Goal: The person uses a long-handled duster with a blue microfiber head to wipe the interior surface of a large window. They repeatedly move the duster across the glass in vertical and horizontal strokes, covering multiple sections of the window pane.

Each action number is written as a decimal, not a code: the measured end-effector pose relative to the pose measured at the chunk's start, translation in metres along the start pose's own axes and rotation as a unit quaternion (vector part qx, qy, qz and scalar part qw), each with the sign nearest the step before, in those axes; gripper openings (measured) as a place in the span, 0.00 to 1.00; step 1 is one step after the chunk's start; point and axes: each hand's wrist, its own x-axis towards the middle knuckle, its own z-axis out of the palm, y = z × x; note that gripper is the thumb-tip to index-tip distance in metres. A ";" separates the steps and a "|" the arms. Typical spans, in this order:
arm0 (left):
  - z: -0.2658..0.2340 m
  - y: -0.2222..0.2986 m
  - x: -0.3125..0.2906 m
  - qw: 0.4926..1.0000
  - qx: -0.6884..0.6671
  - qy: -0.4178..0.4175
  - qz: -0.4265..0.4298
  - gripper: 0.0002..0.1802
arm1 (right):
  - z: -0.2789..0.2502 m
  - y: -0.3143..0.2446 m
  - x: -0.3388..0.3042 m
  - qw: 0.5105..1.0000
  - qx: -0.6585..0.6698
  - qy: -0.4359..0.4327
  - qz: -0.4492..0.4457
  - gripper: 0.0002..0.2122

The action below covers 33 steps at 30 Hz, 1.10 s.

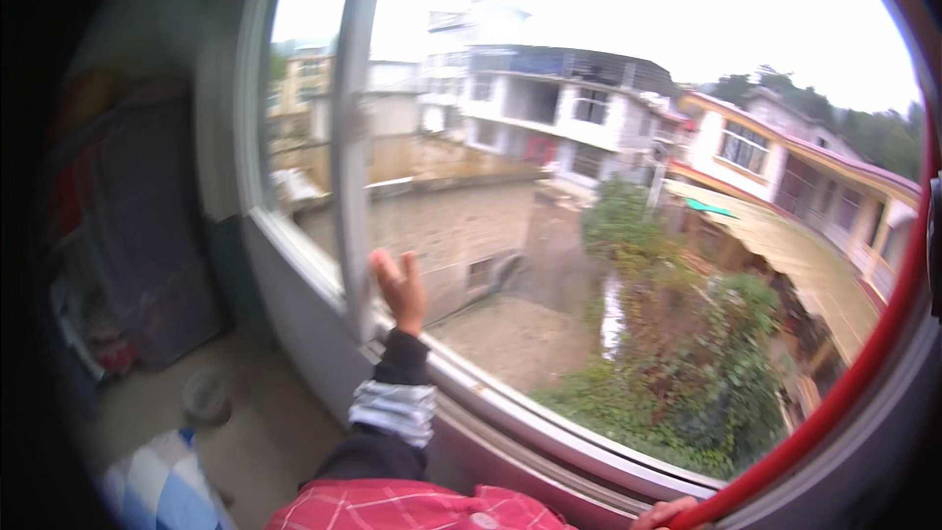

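1 empty left hand [400, 292] spreads by the sill [549, 447] over dim flooring [275, 407], grip of the right hand [663, 513] unclear.

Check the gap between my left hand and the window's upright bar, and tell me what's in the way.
Nothing visible is in the way. The left hand is open, just right of the upright bar, fingertips pointing up beside it. Whether they touch it, I can't tell.
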 end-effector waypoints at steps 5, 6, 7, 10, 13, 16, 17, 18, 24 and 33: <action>-0.014 0.081 -0.055 0.994 0.045 -0.008 0.104 0.35 | -0.008 -0.019 -0.017 0.994 -0.098 0.025 0.046 0.16; -0.019 0.108 -0.067 0.981 0.033 0.028 0.189 0.36 | -0.004 -0.022 -0.021 0.994 -0.093 0.044 0.023 0.17; -0.024 0.135 -0.082 0.978 -0.009 0.016 0.209 0.38 | -0.005 -0.028 -0.023 0.994 -0.098 0.037 0.023 0.18; -0.033 0.214 -0.112 0.949 -0.100 -0.062 0.293 0.30 | -0.002 -0.045 -0.034 0.991 -0.123 0.051 0.025 0.20; -0.033 0.281 -0.140 0.839 -0.256 -0.170 0.449 0.20 | -0.004 -0.060 -0.048 0.988 -0.130 0.079 0.039 0.19; -0.022 0.338 -0.179 0.752 -0.345 -0.209 0.521 0.13 | -0.009 -0.071 -0.064 0.983 -0.153 0.094 0.030 0.18; -0.019 0.356 -0.192 0.722 -0.357 -0.237 0.543 0.12 | -0.012 -0.075 -0.069 0.983 -0.154 0.094 0.030 0.18; -0.017 0.372 -0.206 0.691 -0.373 -0.260 0.563 0.11 | -0.014 -0.079 -0.075 0.983 -0.154 0.093 0.032 0.18; 0.010 0.455 -0.275 0.488 -0.308 -0.286 0.765 0.14 | -0.027 -0.096 -0.101 0.984 -0.140 0.101 0.051 0.18; 0.030 0.466 -0.312 0.406 -0.218 -0.230 0.857 0.22 | -0.048 -0.101 -0.134 0.980 -0.138 0.129 0.057 0.17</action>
